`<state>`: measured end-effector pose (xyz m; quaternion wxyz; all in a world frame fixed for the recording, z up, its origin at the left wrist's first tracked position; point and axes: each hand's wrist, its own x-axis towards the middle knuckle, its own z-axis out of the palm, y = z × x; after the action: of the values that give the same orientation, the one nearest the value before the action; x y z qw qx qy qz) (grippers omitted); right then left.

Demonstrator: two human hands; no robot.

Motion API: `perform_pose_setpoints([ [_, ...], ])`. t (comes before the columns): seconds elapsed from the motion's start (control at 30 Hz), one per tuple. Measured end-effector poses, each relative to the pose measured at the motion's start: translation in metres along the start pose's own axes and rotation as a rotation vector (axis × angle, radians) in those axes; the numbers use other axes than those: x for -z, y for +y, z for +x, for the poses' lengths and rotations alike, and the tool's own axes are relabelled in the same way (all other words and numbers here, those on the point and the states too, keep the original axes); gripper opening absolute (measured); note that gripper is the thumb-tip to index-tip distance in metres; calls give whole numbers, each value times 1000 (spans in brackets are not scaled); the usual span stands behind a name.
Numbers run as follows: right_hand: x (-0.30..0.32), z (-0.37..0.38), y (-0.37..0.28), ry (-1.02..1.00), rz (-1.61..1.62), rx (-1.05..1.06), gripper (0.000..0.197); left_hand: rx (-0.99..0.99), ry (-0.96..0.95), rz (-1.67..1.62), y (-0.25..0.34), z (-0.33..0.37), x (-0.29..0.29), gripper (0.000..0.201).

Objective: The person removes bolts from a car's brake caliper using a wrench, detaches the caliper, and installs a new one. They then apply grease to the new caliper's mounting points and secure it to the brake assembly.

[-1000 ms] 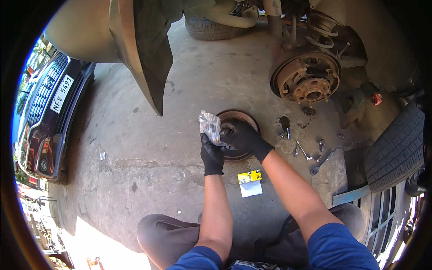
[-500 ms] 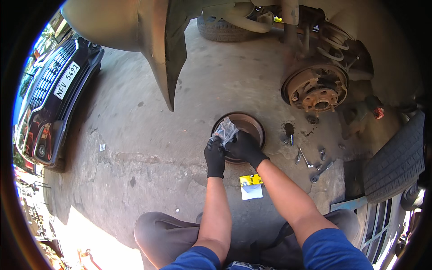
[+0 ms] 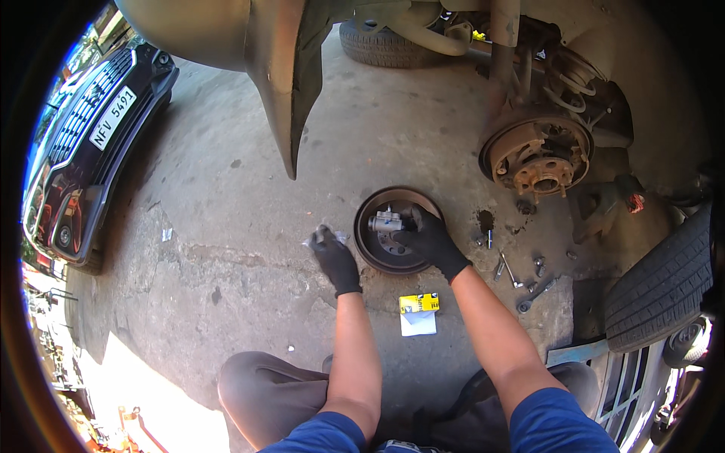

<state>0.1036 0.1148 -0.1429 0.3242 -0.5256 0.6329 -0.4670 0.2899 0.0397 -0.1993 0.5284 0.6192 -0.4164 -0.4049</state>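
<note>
My right hand, in a black glove, is closed on one end of a silver wheel cylinder, holding it above the brake drum. The rusty-rimmed drum lies on the concrete floor in front of me. Left of the drum, my left hand, gloved too, grips a crumpled clear plastic bag, mostly hidden under the fingers. A yellow box with an opened white flap sits on the floor between my forearms.
Sockets and ratchets lie to the right. Beyond them is an exposed hub with brake shoes, under a raised vehicle whose fender hangs ahead. A tyre leans at right. A dark car stands at left.
The wheel cylinder has come out of the plastic bag and shows in my right hand. My left hand has moved left, away from the drum, with the bag.
</note>
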Motion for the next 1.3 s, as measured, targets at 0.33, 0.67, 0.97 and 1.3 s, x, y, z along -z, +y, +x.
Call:
perform_pose_setpoints([
  [0.33,-9,6,-24,-159,-295,8,37,-604,-490,150,16,-8,-10,43],
  [0.67,-46,-13,-6,-51,-529,-108,31,-314,-529,266,-11,-16,-17,34],
  [0.97,-45,-23,54,-207,3,-433,40,-74,-454,-176,-17,4,-4,40],
  [1.3,74,-21,44,-494,-741,-221,50,718,-458,-844,17,7,-4,35],
])
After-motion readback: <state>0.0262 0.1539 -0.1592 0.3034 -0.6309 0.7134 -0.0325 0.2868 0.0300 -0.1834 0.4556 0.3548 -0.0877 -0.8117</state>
